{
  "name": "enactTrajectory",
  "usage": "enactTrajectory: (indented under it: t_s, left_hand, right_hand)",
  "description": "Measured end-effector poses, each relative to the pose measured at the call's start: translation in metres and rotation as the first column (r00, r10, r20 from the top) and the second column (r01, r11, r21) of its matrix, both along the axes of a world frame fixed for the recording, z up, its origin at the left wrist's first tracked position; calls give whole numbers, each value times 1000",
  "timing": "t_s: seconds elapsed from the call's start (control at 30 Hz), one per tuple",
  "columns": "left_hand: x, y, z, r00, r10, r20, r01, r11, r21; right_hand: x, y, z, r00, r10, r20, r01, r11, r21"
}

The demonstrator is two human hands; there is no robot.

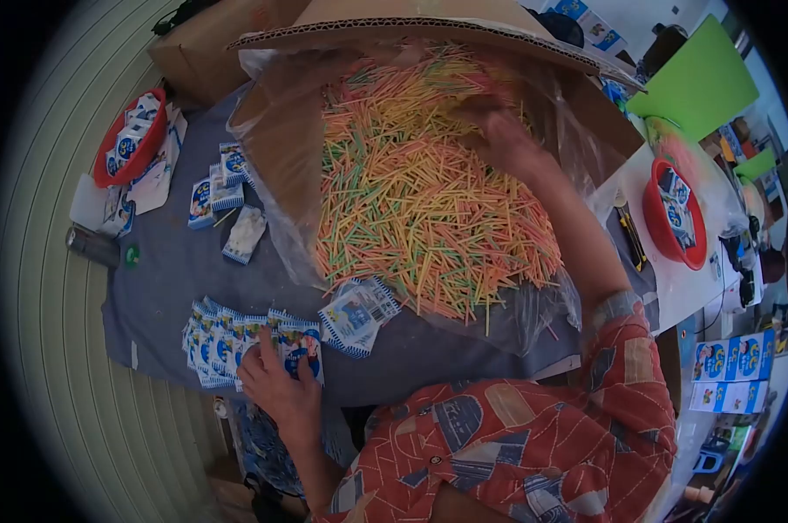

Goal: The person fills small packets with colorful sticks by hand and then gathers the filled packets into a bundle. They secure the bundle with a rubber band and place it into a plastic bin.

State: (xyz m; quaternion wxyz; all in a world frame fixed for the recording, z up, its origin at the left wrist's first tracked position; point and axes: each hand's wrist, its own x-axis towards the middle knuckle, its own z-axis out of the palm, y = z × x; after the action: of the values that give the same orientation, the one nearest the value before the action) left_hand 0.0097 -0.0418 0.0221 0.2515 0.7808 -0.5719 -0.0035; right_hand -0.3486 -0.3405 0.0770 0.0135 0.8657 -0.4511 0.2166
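My left hand (282, 383) lies on a row of small blue-and-white printed packets (215, 344) near the table's front edge, its thumb and forefinger apart on the packet at the right end. My right hand (503, 139) reaches over a large heap of thin pastel sticks (429, 209), coloured pink, yellow, orange and green. Motion smears its fingers, so I cannot make out whether they grip any sticks. The heap spills from a cardboard box (285, 157) lined with clear plastic. Beside the row, a few loose packets (357, 315) overlap at the heap's front.
More packets (202, 202) and a whitish packet (244, 234) sit left of the box. A red basket (160, 131) of packets stands far left; another red basket (654, 218) is at right, near a yellow-and-black cutter (629, 237). A cardboard flap (429, 30) overhangs the heap.
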Motion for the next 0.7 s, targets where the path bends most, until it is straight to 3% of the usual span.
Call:
enactTrajectory:
  t_s: [0.03,0.07,0.1,0.13,0.17,0.2,0.23,0.33,0.57,0.63,0.7]
  left_hand:
    - [-10,0,0,973,11,233,-10,1000,-7]
    - [-18,-2,0,973,13,230,-12,1000,-7]
    - [-25,-5,0,968,-134,210,147,988,-49]
    - [-31,-7,0,940,-278,197,300,949,-92]
    - [-39,-13,1,942,-271,195,292,952,-87]
    - [-47,-21,2,915,-371,158,381,923,-42]
    - [-51,-26,2,876,-469,116,472,881,0]
    - [-51,-31,-16,831,-535,153,544,839,-17]
    - [-64,-30,-13,865,-479,150,485,874,-4]
    - [-67,-34,-21,879,-419,228,432,902,-10]
    - [-66,-35,-25,881,-424,212,442,896,-42]
  right_hand:
    - [-8,-14,-3,1000,-5,-2,5,1000,1]
    - [-16,-28,-8,931,-177,-319,121,975,-188]
    - [-25,-47,-15,740,-374,-559,158,905,-396]
    - [-41,-81,-38,743,-367,-559,151,907,-394]
    - [-64,-123,-72,271,-702,-658,-213,623,-752]
    - [-75,-144,-92,-122,-946,-299,-691,298,-659]
    - [-75,-145,-92,-122,-944,-307,-690,303,-657]
    - [-74,-149,-94,71,-912,-404,-528,309,-791]
    - [-63,-147,-94,596,-709,-377,-92,407,-909]
    - [-61,-145,-93,656,-668,-352,-37,437,-899]
    - [-63,-138,-92,614,-610,-501,108,693,-713]
